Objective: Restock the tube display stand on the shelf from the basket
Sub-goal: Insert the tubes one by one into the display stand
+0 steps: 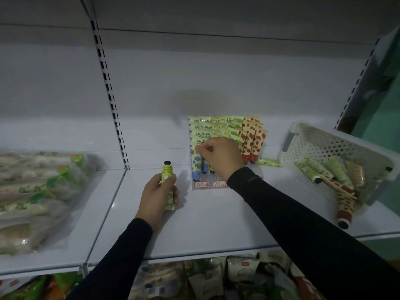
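Now the left hand [158,198] sits at about seven o'clock from the tube display stand [225,148], fingers curled round a yellow-green tube [167,178] held upright with its black cap on top, just above the white shelf [205,224]. The right hand [220,156] is up against the front of the stand, fingers curled tight with thumb and forefinger pinched together at the top edge of a front-row tube; what exactly it pinches I cannot tell, since the knuckles hide it. Both arms wear dark sleeves.

The stand is a clear tiered rack at the back of the shelf, near twelve o'clock of the view. Its rows hold green-and-blue tubes on the left, yellow and green ones in the middle, and red strawberry-print tubes [252,141] on the right. Two red-bordered price labels [210,184] sit at its front lip.

At three o'clock from the stand stands the white perforated basket [324,146], tilted toward the camera, with several pale green, tan and red-print tubes lying loose inside. One red-print tube [345,210] pokes out over its low edge at five o'clock, cap down. A single green tube [269,162] lies flat on the shelf between stand and basket.

Bagged goods [39,191] lie on the next shelf bay at nine o'clock, and more packets [216,278] fill the shelf below.
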Motion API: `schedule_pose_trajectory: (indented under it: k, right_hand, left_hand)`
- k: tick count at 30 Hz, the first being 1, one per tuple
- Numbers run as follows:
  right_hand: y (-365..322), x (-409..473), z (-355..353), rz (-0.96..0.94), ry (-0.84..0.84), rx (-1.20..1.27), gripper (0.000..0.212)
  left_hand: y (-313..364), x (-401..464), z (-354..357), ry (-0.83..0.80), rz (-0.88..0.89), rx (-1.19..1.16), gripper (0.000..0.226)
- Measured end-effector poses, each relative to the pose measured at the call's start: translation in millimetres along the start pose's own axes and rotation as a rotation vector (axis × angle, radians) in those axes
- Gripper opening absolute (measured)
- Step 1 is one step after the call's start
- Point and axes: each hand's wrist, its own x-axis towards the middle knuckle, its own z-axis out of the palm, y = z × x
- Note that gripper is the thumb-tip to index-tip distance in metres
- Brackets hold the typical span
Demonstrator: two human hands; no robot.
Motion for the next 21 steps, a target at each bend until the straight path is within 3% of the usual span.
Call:
schedule_pose_trajectory:
  k: [6,10,21]
  right_hand:
    - [0.1,-1.4,1.2,0.012,-0.021,0.039,0.033]
    - [-1.0,-2.8,-0.2,0.030,-0.023,0.053,0.051]
    - [3.5,-6.6,-0.7,0.040,-0.003,0.114,0.041]
  left_hand:
    - [0.6,0.1,-0.4,0.001,0.009,0.011,0.009]
    - [1.3,-0.9,-0.3,0.005,-0.003,-0.012,0.008]
    - [1.6,-1.6,-0.6,0.006,-0.001,-0.008,0.008]
